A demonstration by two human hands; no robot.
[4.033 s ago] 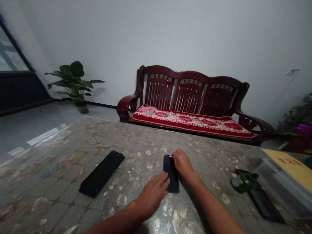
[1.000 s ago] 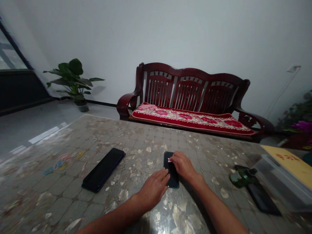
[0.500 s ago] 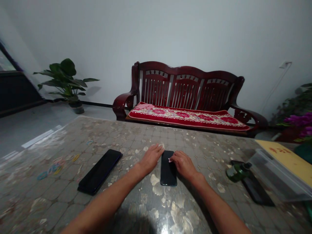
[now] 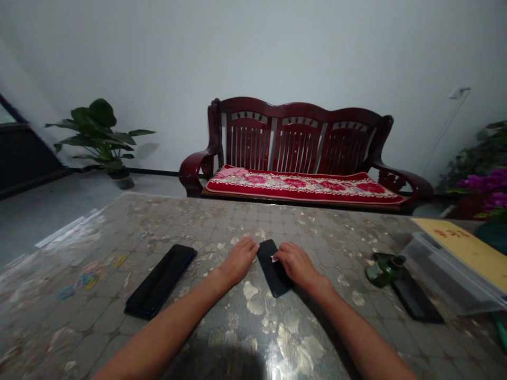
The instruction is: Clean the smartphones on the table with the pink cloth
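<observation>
A black smartphone (image 4: pixel 273 272) lies on the table in front of me, turned slightly askew with its top end to the left. My left hand (image 4: pixel 241 257) is at its upper left corner, fingers together and gripping that edge. Over the right side of the screen, my right hand (image 4: pixel 295 263) pinches a small pale scrap (image 4: pixel 274 258), perhaps tissue or cloth. Most of the scrap is hidden by the fingers. To the left, a stack of dark phones (image 4: pixel 160 282) rests at an angle, apart from both hands.
Coloured rubber bands (image 4: pixel 89 275) lie at the left on the patterned table (image 4: pixel 222 338). At the right are a green bottle (image 4: pixel 383 271), a dark phone (image 4: pixel 418 301) and a clear plastic box (image 4: pixel 435 274) under a yellow sheet (image 4: pixel 463 245). A wooden bench (image 4: pixel 301 137) stands behind.
The smartphone has turned, its top end swinging left and its lower end right. My left hand has shifted slightly left with it; my right hand still pinches the scrap.
</observation>
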